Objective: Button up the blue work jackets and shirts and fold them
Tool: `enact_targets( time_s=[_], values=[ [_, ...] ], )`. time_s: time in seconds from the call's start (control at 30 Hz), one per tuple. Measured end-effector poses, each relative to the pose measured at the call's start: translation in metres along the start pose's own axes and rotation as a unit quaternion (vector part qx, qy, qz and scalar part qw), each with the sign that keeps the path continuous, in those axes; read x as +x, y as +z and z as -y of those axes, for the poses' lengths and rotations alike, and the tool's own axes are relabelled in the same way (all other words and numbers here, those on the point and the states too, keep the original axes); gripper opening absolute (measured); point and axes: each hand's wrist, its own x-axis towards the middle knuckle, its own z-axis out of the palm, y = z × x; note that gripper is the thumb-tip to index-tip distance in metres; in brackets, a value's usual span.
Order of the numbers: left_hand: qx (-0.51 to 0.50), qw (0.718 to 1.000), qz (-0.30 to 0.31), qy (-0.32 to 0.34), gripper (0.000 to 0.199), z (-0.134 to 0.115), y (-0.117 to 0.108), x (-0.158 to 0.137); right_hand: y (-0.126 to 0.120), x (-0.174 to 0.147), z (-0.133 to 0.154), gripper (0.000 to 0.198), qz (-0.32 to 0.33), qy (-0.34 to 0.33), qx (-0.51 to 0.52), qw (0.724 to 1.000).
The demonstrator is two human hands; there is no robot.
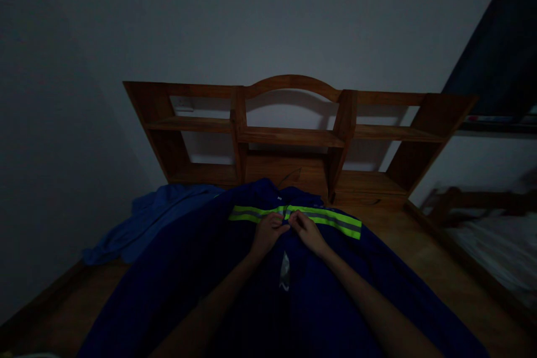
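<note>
Head view shows blue jacket [312, 285] on wooden surface [413, 235], shelving [291, 135] by wall [289, 17].

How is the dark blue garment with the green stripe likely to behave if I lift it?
The garment will probably be floppy, since its upper edge lies in soft folds. Its front gapes below the stripe, so it may swing open. Spread this wide, it could trail when lifted.

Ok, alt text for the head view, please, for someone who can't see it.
The left hand and right hand are close together on a dark blue garment, at its yellow-green stripe. Lighter blue cloth lies at left; behind, a wooden shelf unit stands against a wall.
</note>
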Motion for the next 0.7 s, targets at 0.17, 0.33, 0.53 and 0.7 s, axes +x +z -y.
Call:
enact_targets(
  time_s=[0.17,0.33,0.53,0.7],
  values=[
    [0.013,0.999,-0.027,0.020,0.024,0.000,0.003,-0.001,0.000,0.002,-0.005,0.024,0.006,0.009,0.030,0.999],
    [0.043,0.997,-0.016,0.067,0.017,-0.005,0.003,-0.002,-0.001,0.005,-0.016,0.028,0.006,0.016,0.052,0.999],
    [0.140,0.982,-0.012,0.128,0.024,-0.008,0.007,-0.001,0.004,0.008,-0.009,0.029,-0.009,0.021,0.046,0.999],
    [0.274,0.945,-0.059,0.169,0.021,-0.019,-0.032,0.010,-0.069,0.013,0.016,0.031,-0.124,0.020,-0.011,0.992]
  ],
)
